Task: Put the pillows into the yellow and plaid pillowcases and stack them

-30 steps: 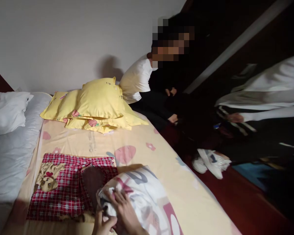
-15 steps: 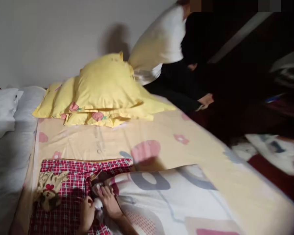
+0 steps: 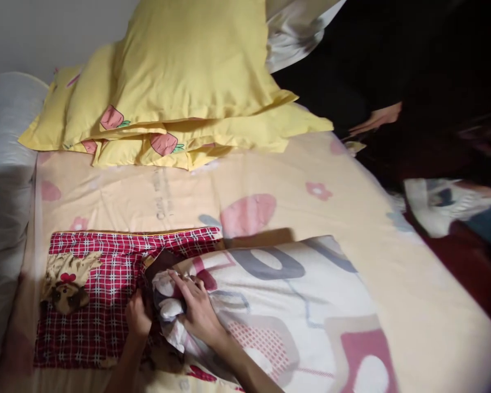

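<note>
A red plaid pillowcase (image 3: 110, 295) with a dog picture lies flat on the bed. Its dark opening faces a pale patterned pillow (image 3: 270, 289), whose bunched end sits at the mouth of the case. My left hand (image 3: 138, 315) is closed on the edge of that opening; its fingertips are partly hidden. My right hand (image 3: 198, 305) presses and grips the bunched white-and-grey end of the pillow, thumb and fingers bent into the cloth. The rest of the pillow lies to the right, under and beyond my right forearm.
Yellow pillows (image 3: 188, 71) with strawberry-like prints are piled at the bed's head. White bedding (image 3: 4, 202) lies along the left. A person in dark clothes is at the far right, one hand (image 3: 378, 117) low by the bed, near a white pillow (image 3: 294, 35). Cloth items (image 3: 433, 207) lie beyond the bed's right edge.
The view has tipped down and closer to the bed. My left hand has closed on the case's edge, and my right fingers have curled into the pillow's end.
</note>
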`<control>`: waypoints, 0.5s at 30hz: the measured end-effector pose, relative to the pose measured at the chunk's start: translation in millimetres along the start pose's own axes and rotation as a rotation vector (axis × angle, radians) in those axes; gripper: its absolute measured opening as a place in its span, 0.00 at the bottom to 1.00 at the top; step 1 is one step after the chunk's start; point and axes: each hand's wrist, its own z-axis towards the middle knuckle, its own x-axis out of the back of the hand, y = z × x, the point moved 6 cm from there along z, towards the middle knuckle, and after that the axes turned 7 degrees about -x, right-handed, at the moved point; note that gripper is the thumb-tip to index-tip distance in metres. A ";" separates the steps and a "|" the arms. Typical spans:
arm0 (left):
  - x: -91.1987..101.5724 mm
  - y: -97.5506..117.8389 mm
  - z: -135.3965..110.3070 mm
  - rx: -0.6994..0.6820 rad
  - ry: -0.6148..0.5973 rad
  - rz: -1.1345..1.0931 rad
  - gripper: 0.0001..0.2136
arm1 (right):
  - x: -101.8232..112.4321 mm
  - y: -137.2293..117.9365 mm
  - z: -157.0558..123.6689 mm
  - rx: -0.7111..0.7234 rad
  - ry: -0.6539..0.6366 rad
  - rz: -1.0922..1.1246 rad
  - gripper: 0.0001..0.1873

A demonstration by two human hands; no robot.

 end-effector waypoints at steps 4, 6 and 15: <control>20.1 15.0 -1.3 -0.074 0.008 -0.103 0.15 | -2.6 4.0 8.4 -0.085 0.072 0.084 0.39; 30.8 21.0 -8.5 -0.100 0.038 -0.174 0.16 | -4.3 -0.8 16.6 -0.129 0.037 0.110 0.34; 79.4 52.5 -39.6 -0.107 0.157 -0.414 0.21 | -28.6 -68.6 22.2 0.061 -0.185 -0.022 0.15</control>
